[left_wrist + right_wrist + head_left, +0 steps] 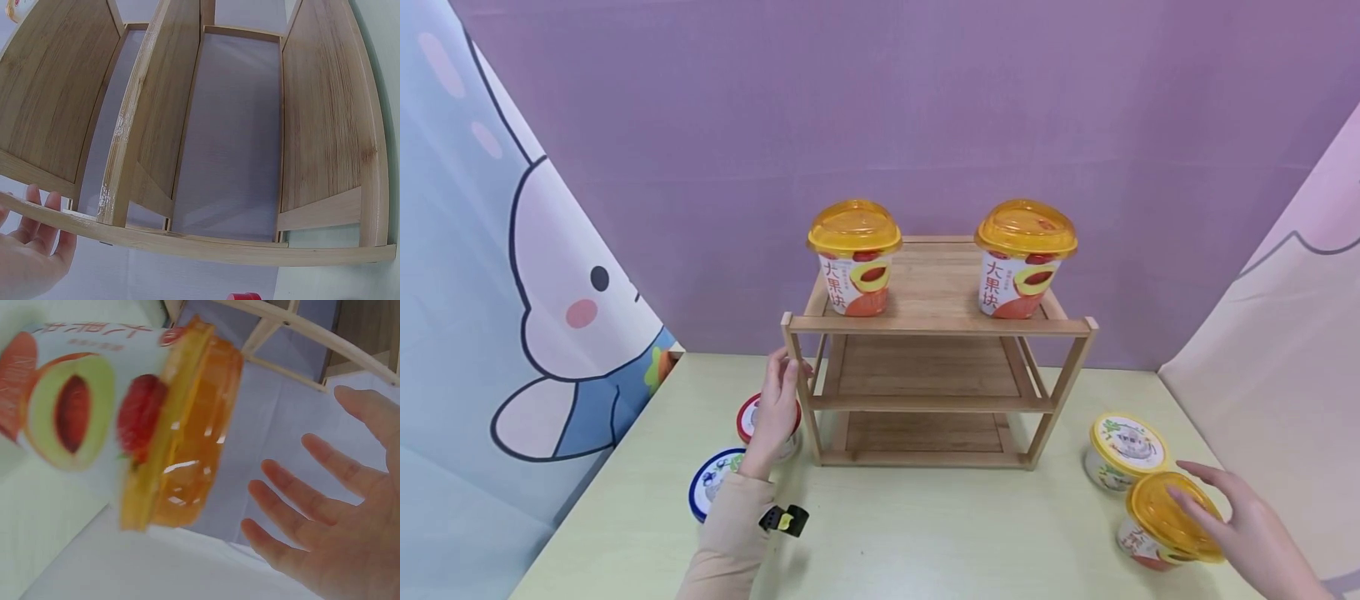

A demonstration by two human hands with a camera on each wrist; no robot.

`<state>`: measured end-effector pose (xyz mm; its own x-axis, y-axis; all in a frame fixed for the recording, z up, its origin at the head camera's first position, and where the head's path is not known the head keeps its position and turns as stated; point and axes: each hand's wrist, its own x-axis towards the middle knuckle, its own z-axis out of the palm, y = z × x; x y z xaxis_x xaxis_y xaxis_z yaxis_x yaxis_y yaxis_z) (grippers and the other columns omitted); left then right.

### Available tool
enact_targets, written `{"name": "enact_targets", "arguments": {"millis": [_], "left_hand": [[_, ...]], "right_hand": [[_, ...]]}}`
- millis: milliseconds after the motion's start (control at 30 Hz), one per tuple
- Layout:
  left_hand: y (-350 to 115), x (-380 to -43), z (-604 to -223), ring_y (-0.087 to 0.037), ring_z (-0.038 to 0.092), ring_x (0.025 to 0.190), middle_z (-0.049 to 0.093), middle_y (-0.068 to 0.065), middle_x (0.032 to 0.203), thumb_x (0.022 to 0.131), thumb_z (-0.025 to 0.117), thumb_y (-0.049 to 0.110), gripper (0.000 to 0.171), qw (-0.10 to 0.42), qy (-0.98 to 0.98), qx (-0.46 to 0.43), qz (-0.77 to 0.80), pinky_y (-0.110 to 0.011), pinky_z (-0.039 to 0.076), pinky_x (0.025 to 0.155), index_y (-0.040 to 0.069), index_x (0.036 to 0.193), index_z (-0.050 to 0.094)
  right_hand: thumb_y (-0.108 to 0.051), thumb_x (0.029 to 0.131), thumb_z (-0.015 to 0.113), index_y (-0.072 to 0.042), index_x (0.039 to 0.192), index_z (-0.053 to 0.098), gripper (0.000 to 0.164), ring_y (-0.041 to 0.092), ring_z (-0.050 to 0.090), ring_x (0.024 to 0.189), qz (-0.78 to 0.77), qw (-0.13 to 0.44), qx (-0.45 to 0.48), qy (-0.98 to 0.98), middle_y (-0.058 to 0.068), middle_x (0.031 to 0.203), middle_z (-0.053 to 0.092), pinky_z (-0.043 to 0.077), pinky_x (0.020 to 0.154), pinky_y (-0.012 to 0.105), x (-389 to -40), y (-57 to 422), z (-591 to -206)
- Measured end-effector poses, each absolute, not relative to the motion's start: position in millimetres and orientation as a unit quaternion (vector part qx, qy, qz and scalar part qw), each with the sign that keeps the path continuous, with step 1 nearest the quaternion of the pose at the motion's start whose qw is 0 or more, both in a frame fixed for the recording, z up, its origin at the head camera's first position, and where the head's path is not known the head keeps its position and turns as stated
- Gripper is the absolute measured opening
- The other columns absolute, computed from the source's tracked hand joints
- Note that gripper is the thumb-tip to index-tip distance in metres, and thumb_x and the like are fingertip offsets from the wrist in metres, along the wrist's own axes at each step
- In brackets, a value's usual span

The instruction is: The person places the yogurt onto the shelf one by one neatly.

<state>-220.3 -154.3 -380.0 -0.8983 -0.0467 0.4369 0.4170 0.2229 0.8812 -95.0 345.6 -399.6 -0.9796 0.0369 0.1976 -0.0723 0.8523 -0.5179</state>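
Observation:
A three-tier wooden shelf rack [925, 404] stands in the middle of the table. My left hand [775, 417] is at its left front post, fingers curled round the wood; the left wrist view shows the fingertips [53, 201] behind the post. At the right, my right hand [1255, 529] is beside a fruit cup with an orange domed lid [1176, 512]. In the right wrist view its fingers are spread, with a gap between them and the lid [194, 437]. Two matching fruit cups stand on the top shelf, a left one [855, 262] and a right one [1022, 262].
A yellow-rimmed tub [1126, 446] stands behind the right-hand cup. Left of the rack are a red-rimmed tub [747, 419] and a blue-rimmed tub [706, 486], both partly hidden by my left arm. A purple cloth [925, 108] hangs behind the table.

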Motion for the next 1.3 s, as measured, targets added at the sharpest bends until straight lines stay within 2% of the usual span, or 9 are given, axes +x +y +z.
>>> {"name": "enact_targets", "arguments": {"millis": [267,433,633,867,1100,1300], "left_hand": [[-154,-221,-380,-0.027,0.047,0.097,0.049,-0.019,0.097,0.097,0.032,0.028,0.037,0.189,-0.762,-0.118,-0.608,-0.048,0.038,0.084,0.003,0.124,0.033],[-154,-220,-380,-0.028,0.047,0.097,0.048,-0.022,0.098,0.097,0.032,0.028,0.037,0.186,-0.761,-0.119,-0.610,-0.050,0.038,0.084,0.004,0.125,0.032],[-154,-220,-380,-0.028,0.047,0.098,0.048,-0.019,0.098,0.097,0.031,0.029,0.038,0.183,-0.762,-0.117,-0.610,-0.048,0.037,0.084,0.004,0.126,0.032],[-154,-220,-379,-0.029,0.047,0.100,0.048,-0.019,0.099,0.096,0.032,0.031,0.039,0.180,-0.760,-0.116,-0.614,-0.054,0.037,0.085,0.006,0.126,0.031],[-153,-218,-375,-0.029,0.046,0.101,0.047,-0.021,0.101,0.097,0.033,0.023,0.034,0.163,-0.758,-0.105,-0.623,-0.054,0.035,0.089,0.006,0.127,0.031],[-147,-207,-360,-0.033,0.043,0.102,0.044,-0.026,0.102,0.097,0.031,0.012,0.031,0.152,-0.755,-0.098,-0.630,-0.054,0.031,0.092,0.001,0.126,0.030]], "right_hand": [[-0.022,0.084,0.060,0.008,0.117,0.044,0.047,0.052,0.035,0.101,0.269,0.121,0.017,-0.955,0.033,0.114,0.042,0.028,0.076,0.062,-90,353,-416],[-0.025,0.083,0.061,0.008,0.120,0.041,0.053,0.056,0.032,0.100,0.251,0.111,0.006,-0.962,0.037,0.116,0.035,0.026,0.072,0.068,-89,355,-421],[-0.030,0.084,0.060,0.007,0.125,0.036,0.060,0.061,0.027,0.101,0.244,0.084,-0.019,-0.966,0.041,0.120,0.027,0.024,0.070,0.071,-88,358,-431],[-0.025,0.080,0.065,0.005,0.129,0.033,0.066,0.064,0.029,0.097,0.255,0.103,0.001,-0.961,0.044,0.122,0.024,0.025,0.069,0.072,-88,364,-450],[-0.026,0.076,0.069,-0.002,0.132,0.029,0.073,0.063,0.031,0.096,0.253,0.103,0.005,-0.962,0.044,0.122,0.023,0.025,0.067,0.073,-86,367,-461],[-0.027,0.075,0.070,-0.002,0.134,0.025,0.079,0.060,0.033,0.095,0.245,0.086,0.000,-0.966,0.043,0.119,0.025,0.027,0.067,0.072,-85,365,-463]]}}
